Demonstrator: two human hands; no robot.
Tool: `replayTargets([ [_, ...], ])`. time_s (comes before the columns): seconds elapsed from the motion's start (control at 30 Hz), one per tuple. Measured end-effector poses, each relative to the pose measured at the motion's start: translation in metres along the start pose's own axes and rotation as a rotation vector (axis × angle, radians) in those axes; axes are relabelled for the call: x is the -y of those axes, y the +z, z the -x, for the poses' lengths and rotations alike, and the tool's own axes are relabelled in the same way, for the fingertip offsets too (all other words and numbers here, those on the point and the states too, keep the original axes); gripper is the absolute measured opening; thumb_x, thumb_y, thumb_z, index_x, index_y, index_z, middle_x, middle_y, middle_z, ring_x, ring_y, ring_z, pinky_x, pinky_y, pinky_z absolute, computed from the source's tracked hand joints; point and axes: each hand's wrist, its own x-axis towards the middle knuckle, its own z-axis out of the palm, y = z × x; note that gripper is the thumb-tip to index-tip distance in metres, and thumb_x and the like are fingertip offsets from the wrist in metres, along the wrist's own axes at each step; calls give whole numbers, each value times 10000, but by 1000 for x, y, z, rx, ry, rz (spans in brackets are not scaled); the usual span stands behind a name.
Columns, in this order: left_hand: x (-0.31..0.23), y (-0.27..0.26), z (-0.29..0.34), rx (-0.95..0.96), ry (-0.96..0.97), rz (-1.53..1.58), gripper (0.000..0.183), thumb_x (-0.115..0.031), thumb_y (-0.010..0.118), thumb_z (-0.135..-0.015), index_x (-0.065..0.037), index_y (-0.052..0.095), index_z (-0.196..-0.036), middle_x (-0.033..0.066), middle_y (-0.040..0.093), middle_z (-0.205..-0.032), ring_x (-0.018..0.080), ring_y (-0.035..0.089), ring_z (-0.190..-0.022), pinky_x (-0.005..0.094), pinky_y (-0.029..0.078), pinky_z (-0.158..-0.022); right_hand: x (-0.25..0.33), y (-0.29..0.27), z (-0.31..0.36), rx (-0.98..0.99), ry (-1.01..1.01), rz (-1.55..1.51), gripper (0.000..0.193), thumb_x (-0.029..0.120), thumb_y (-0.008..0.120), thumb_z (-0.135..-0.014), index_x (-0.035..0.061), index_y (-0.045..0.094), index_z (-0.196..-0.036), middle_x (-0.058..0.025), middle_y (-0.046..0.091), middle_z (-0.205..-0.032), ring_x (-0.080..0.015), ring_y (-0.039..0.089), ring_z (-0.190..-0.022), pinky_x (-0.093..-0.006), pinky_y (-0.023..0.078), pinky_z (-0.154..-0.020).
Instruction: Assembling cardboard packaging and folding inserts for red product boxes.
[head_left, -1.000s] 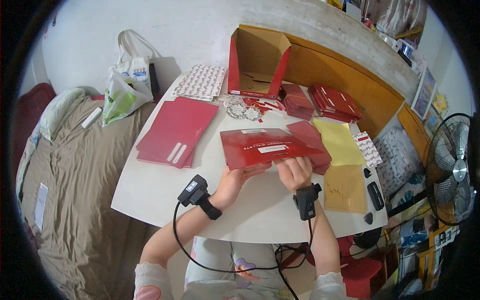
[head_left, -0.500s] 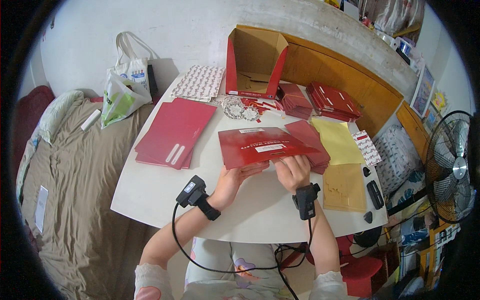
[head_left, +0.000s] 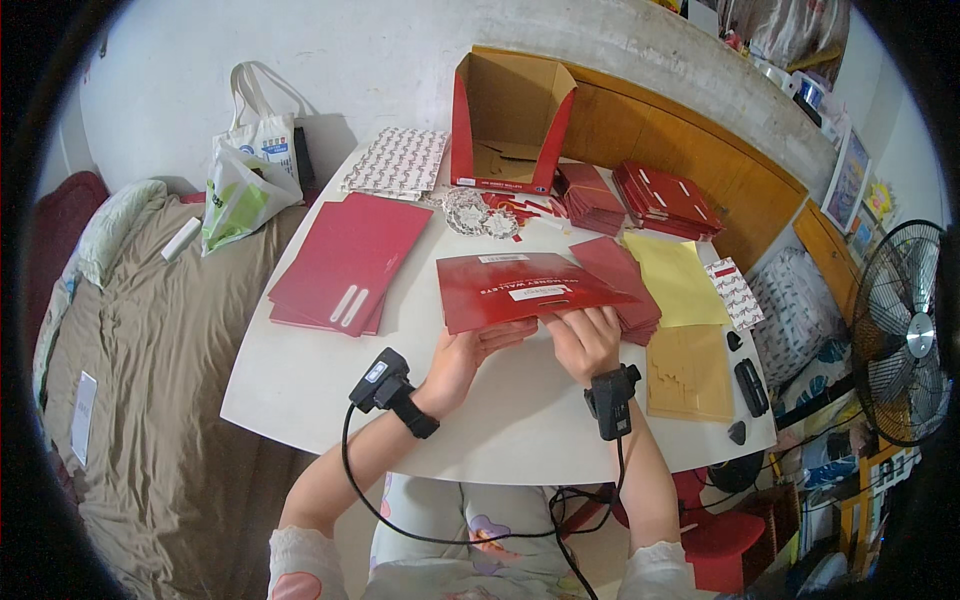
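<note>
Almost nothing has moved since half a second ago: left grip (head_left: 465, 360) and right grip (head_left: 585, 346) keep grasping the red packet (head_left: 515, 283).
Both are at its lower edge; it is over the table (head_left: 505, 435), on the near side of the open box (head_left: 515, 108). Red folders (head_left: 350, 250) lie near-left of that box, the yellow sheet (head_left: 677, 282) near-right.

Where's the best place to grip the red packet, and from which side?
The red packet is probably best pinched at its far left corner, from the left: that corner juts out bare, while the left hand and right hand occupy the near edge.
</note>
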Motion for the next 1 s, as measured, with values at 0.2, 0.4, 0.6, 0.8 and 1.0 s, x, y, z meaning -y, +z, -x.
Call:
replayTargets([
  [0.2,1,1,2,-94,75,-94,465,-331,274,-1001,31,550,-1095,158,644,-1019,246,641,-899,358,494,-822,3,0,-3,-7,12,-13,174,66,665,-709,85,686,-881,-12,609,-833,-173,590,-756,-341,469,-741],
  [0.4,-8,7,14,-26,737,-1165,73,-82,633,-784,-30,604,-743,63,591,-633,213,531,-491,325,435,-533,4,-3,0,-18,39,-30,203,54,666,-713,71,677,-915,-35,568,-889,-197,585,-757,-361,467,-737],
  [0.6,-11,14,10,-142,1137,-1530,243,-58,693,-669,-87,619,-898,43,593,-877,212,559,-748,348,425,-669,6,-1,-1,-14,51,-119,293,27,635,-718,48,642,-1010,-74,508,-951,-255,562,-881,-447,445,-827],
  [0.8,-18,9,10,-350,1090,-1736,321,-67,703,-671,-111,638,-982,48,571,-973,248,500,-928,415,326,-830,10,-4,-2,32,62,-120,271,39,631,-692,64,631,-962,-62,507,-915,-233,565,-856,-419,454,-794],
  [1.0,-19,4,8,-423,1065,-1830,249,-64,639,-668,-141,652,-905,6,559,-917,195,487,-904,397,309,-856,9,-6,3,54,44,-99,213,53,646,-691,87,629,-901,-23,532,-855,-191,585,-755,-348,457,-671],
])
